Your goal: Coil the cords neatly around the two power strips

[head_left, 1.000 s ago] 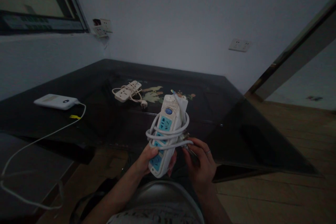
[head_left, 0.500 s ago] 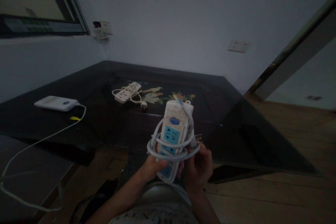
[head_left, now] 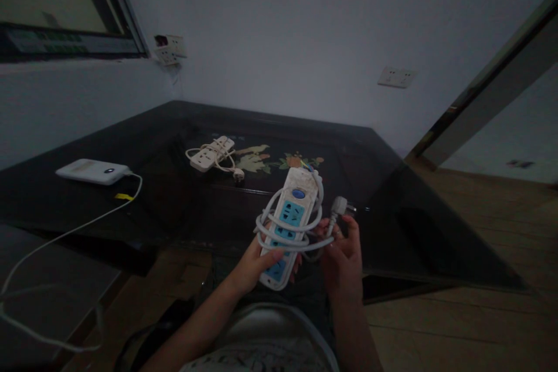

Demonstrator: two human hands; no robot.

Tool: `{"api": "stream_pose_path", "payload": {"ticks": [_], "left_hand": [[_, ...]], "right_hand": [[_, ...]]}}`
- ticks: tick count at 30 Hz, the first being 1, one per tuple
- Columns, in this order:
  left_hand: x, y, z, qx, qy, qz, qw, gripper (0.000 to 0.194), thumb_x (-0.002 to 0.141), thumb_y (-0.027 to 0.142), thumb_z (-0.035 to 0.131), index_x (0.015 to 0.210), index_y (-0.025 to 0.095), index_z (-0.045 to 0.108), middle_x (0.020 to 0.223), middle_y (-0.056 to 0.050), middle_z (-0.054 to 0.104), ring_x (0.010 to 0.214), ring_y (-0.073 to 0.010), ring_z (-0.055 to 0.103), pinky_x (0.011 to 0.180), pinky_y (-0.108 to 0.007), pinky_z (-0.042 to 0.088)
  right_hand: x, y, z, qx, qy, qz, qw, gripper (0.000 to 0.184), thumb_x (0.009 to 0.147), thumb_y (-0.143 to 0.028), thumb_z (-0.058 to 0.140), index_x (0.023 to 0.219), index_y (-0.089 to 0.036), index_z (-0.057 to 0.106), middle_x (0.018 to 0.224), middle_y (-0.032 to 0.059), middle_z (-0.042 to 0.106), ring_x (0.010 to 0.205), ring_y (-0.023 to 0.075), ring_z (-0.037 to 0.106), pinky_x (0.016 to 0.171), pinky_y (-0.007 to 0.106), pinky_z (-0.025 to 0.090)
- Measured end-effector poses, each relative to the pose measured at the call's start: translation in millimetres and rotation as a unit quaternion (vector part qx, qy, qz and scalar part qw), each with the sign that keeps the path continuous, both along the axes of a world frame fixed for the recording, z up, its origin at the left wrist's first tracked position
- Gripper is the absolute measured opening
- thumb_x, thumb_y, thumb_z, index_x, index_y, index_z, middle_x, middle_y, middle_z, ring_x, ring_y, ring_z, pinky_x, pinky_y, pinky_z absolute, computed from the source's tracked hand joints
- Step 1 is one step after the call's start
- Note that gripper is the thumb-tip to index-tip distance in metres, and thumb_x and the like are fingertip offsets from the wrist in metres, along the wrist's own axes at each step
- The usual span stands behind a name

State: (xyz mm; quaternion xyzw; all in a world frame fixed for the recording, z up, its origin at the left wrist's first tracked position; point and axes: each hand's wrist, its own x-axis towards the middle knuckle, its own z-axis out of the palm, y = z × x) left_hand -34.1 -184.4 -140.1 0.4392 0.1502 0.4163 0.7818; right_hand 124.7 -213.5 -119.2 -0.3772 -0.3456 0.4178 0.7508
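My left hand (head_left: 257, 261) grips the lower end of a white power strip (head_left: 301, 181) with blue sockets and a dark blue switch, its thumb across the front. Several loops of the strip's grey-white cord (head_left: 267, 225) go round its middle. My right hand (head_left: 344, 256), just right of the strip, has its fingers closed on the cord close below the plug. That plug (head_left: 339, 206) sticks up above the fingers, its metal pins pointing right. Thin coloured wires (head_left: 307, 166) show at the top end of the strip.
A second, smaller power strip (head_left: 213, 153) wrapped in its own cord lies on the dark glossy table (head_left: 143, 139). On the left sits a white power bank (head_left: 92, 171) with a white cable running off the edge. Wall sockets (head_left: 396, 77) are behind the table.
My right hand has moved right and drawn the plug away from the strip's side, so it now shows whole. The strip has shifted slightly right and tilts more.
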Motion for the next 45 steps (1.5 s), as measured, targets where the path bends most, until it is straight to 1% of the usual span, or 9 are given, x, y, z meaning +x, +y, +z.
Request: {"api": "stream_pose_path", "payload": {"ticks": [3, 6, 12, 18, 24, 29, 35, 40, 45], "left_hand": [[0.5, 2.1, 3.7, -0.039, 0.013, 0.033, 0.999, 0.047, 0.074, 0.046, 0.071, 0.103, 0.014, 0.055, 0.079, -0.009, 0.069, 0.063, -0.0200, 0.065, 0.050, -0.029, 0.054], [-1.0, 4.2, 7.3, -0.072, 0.037, 0.064, 0.995, 0.043, 0.072, 0.043, 0.073, 0.099, 0.014, 0.055, 0.079, -0.008, 0.068, 0.064, -0.0191, 0.065, 0.050, -0.028, 0.054], [-1.5, 13.8, 6.9, -0.070, 0.129, 0.110, 0.983, 0.051, 0.073, 0.043, 0.072, 0.113, 0.016, 0.054, 0.078, -0.005, 0.068, 0.064, -0.0186, 0.063, 0.054, -0.029, 0.053], [-5.3, 27.1, 9.9, 0.021, 0.178, 0.127, 0.976, 0.044, 0.073, 0.033, 0.073, 0.111, 0.016, 0.061, 0.091, -0.006, 0.070, 0.088, -0.0217, 0.064, 0.075, -0.030, 0.050], [-14.7, 49.0, 9.3, 0.036, 0.208, 0.117, 0.970, 0.043, 0.076, 0.038, 0.070, 0.111, 0.014, 0.061, 0.090, -0.007, 0.071, 0.084, -0.0219, 0.065, 0.073, -0.029, 0.049], [-16.9, 71.5, 15.2, 0.028, 0.220, 0.120, 0.968, 0.046, 0.071, 0.040, 0.075, 0.106, 0.013, 0.062, 0.092, -0.008, 0.072, 0.074, -0.0196, 0.066, 0.065, -0.026, 0.049], [-13.9, 122.6, 33.0, -0.029, 0.204, 0.096, 0.974, 0.045, 0.071, 0.040, 0.074, 0.103, 0.013, 0.058, 0.077, -0.008, 0.072, 0.058, -0.0192, 0.067, 0.052, -0.027, 0.051], [-17.7, 167.5, 33.9, -0.024, 0.210, 0.141, 0.967, 0.032, 0.076, 0.035, 0.070, 0.095, 0.011, 0.059, 0.067, -0.007, 0.070, 0.052, -0.0169, 0.065, 0.049, -0.024, 0.049], [-27.7, 187.3, 28.3, -0.022, 0.211, 0.163, 0.963, 0.035, 0.078, 0.043, 0.066, 0.088, 0.010, 0.061, 0.066, -0.009, 0.070, 0.054, -0.0187, 0.066, 0.052, -0.027, 0.051]], "right_hand": [[14.3, -0.2, -1.4, 0.016, -0.038, -0.023, 0.999, 0.029, 0.078, -0.036, 0.063, 0.104, -0.029, 0.051, 0.097, 0.0047, 0.067, 0.082, 0.0183, 0.067, 0.070, 0.035, 0.054], [24.4, 2.0, 1.7, 0.007, -0.033, -0.085, 0.996, 0.016, 0.081, -0.028, 0.062, 0.095, -0.025, 0.055, 0.092, 0.0035, 0.069, 0.075, 0.0154, 0.068, 0.069, 0.032, 0.054], [22.0, 24.7, 17.3, 0.078, 0.000, -0.197, 0.977, 0.018, 0.076, -0.018, 0.067, 0.074, -0.020, 0.050, 0.092, 0.0005, 0.070, 0.072, 0.0117, 0.067, 0.073, 0.031, 0.054], [-2.7, 54.5, 38.1, 0.057, 0.018, -0.097, 0.993, 0.030, 0.071, -0.021, 0.072, 0.091, -0.022, 0.050, 0.081, -0.0015, 0.070, 0.059, 0.0105, 0.066, 0.061, 0.025, 0.055], [-6.4, 74.9, 66.4, 0.092, -0.129, -0.040, 0.987, 0.033, 0.072, -0.022, 0.071, 0.101, -0.021, 0.054, 0.079, -0.0002, 0.070, 0.062, 0.0148, 0.067, 0.065, 0.032, 0.057], [-11.7, 106.4, 70.6, 0.126, -0.320, -0.050, 0.938, 0.026, 0.077, -0.024, 0.066, 0.102, -0.019, 0.061, 0.087, 0.0039, 0.071, 0.072, 0.0169, 0.067, 0.068, 0.031, 0.055], [-36.6, 178.5, 75.8, 0.055, -0.589, -0.039, 0.805, 0.033, 0.084, -0.020, 0.056, 0.117, -0.019, 0.060, 0.088, 0.0051, 0.070, 0.079, 0.0185, 0.063, 0.076, 0.033, 0.049], [-54.7, 240.0, 71.6, 0.000, -0.615, 0.015, 0.788, 0.022, 0.082, -0.017, 0.062, 0.103, -0.016, 0.066, 0.082, 0.0046, 0.069, 0.077, 0.0169, 0.063, 0.076, 0.031, 0.050], [-71.0, 274.4, 61.6, -0.025, -0.622, 0.058, 0.781, 0.027, 0.091, -0.034, 0.055, 0.111, -0.016, 0.059, 0.109, 0.0065, 0.062, 0.090, 0.0168, 0.063, 0.078, 0.037, 0.054]]}}
